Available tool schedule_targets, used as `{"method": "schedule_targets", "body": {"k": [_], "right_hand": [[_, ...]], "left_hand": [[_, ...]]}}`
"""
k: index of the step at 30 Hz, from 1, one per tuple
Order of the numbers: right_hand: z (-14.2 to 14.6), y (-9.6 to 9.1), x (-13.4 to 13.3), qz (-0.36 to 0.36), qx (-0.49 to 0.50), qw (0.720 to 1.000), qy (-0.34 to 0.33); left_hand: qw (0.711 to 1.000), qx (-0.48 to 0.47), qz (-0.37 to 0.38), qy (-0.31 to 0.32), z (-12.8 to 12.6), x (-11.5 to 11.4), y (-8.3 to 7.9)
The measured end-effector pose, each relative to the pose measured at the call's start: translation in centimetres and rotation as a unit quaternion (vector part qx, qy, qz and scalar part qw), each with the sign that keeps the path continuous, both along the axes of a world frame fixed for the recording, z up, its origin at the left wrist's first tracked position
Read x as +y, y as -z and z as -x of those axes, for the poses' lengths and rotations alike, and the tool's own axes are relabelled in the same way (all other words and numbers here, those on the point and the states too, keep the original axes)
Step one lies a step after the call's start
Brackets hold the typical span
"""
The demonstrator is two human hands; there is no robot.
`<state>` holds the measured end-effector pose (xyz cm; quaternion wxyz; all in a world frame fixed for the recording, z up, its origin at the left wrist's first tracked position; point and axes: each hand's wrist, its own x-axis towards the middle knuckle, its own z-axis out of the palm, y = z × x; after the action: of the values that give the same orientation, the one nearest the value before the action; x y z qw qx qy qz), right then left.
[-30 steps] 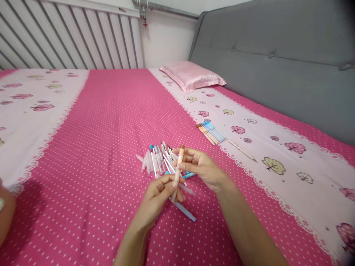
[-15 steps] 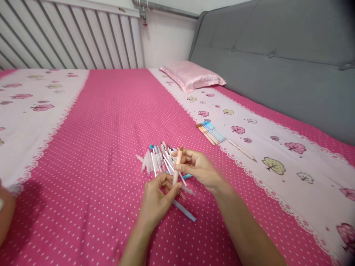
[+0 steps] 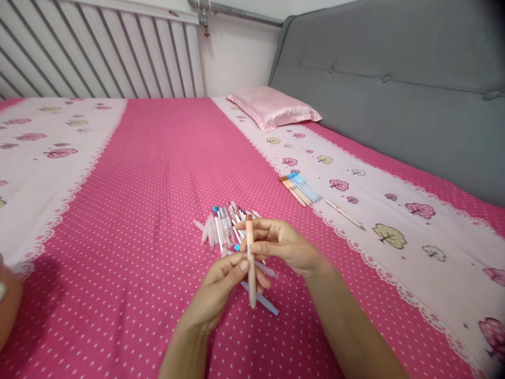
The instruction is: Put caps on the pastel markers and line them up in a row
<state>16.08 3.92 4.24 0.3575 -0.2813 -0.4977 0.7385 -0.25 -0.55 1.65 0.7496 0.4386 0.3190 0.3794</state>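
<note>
Between both hands stands a peach-coloured pen [image 3: 251, 287] with a brown end on top, its narrow tip pointing down. My left hand [image 3: 223, 281] pinches the pen's middle between thumb and fingers. My right hand [image 3: 284, 245] is closed on the upper part, below the brown end. Just behind the hands lies a loose pile of pens [image 3: 223, 226], mostly white, pink and clear, partly hidden by my fingers. A pale blue tube-like piece [image 3: 269, 305] lies on the bedspread beneath my hands.
Right of the pile, a neat row of brown-ended and blue pens [image 3: 302, 189] lies side by side, with a single pale pen [image 3: 345, 214] beside it. A pink pillow [image 3: 274, 108] rests by the grey headboard [image 3: 386, 100]. Part of a person's limb [image 3: 8, 305] shows at left.
The pen has turned more upright and shifted slightly left, and its lower tip now shows below my left hand. My left fingers have moved along it.
</note>
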Motion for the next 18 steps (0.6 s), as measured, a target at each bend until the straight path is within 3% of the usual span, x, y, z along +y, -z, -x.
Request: {"method": "schedule_targets", "body": {"k": [4, 18], "right_hand": [[-0.04, -0.20, -0.14, -0.005, -0.011, 1.000, 0.004], [0.22, -0.05, -0.07, -0.059, -0.073, 0.995, 0.030]], "left_hand": [[1.000, -0.006, 0.000, 0.005, 0.20, 0.22, 0.22], [0.995, 0.045, -0.047, -0.071, -0.11, 0.76, 0.62]]}}
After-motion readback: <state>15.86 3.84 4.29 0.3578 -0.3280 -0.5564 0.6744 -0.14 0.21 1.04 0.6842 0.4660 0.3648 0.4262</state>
